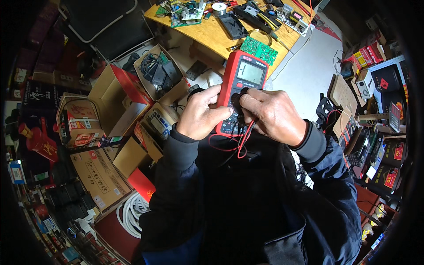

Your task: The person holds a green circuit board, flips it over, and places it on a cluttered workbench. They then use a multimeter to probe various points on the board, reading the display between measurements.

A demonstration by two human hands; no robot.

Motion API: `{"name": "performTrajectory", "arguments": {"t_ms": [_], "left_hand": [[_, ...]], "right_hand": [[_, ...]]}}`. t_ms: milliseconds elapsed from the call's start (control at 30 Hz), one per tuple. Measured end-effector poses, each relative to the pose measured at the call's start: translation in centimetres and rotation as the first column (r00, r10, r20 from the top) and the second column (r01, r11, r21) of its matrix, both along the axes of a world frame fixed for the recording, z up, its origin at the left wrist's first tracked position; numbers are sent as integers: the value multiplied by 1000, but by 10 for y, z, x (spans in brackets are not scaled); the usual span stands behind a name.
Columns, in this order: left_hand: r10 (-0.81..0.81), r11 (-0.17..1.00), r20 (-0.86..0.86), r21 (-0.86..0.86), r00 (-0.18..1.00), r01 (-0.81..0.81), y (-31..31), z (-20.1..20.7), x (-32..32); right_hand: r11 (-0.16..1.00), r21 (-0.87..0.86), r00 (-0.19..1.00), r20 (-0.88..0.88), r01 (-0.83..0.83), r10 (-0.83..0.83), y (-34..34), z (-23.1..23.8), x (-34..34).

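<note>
Left hand grips 1 multimeter (red); right hand curls at its dial, hold unclear.

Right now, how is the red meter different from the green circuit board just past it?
The red meter has a red case, while the green circuit board is bare and green. The left hand grips the meter, but the board lies on the table. The meter has a screen; no screen shows on the board. Both look roughly rectangular.
</note>
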State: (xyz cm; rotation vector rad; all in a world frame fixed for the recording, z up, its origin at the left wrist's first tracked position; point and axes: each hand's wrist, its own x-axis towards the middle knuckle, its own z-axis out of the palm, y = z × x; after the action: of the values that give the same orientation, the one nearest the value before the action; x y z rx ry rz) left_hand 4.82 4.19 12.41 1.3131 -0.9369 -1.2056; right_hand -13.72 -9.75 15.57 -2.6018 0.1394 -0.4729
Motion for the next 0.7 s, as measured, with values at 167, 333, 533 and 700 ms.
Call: {"name": "performTrajectory", "arguments": {"t_ms": [167,333,533,700], "left_hand": [[-19,999,-50,46,999,21,-1,-3,-1],[64,998,-89,15,994,-63,-2,-10,-2],[196,974,-124,-93,973,-208,-12,-34,26],[366,902,-247,-143,897,-407,-67,-60,94]], "right_hand": [[999,-6,997,-60,-47,46,-4,-3,-4],[974,178,987,56,139,-151,-8,-17,-17],[742,370,818,-100,559,-567,-22,-32,-82],[600,429,735,-329,676,-593,-28,-52,-128]]}}
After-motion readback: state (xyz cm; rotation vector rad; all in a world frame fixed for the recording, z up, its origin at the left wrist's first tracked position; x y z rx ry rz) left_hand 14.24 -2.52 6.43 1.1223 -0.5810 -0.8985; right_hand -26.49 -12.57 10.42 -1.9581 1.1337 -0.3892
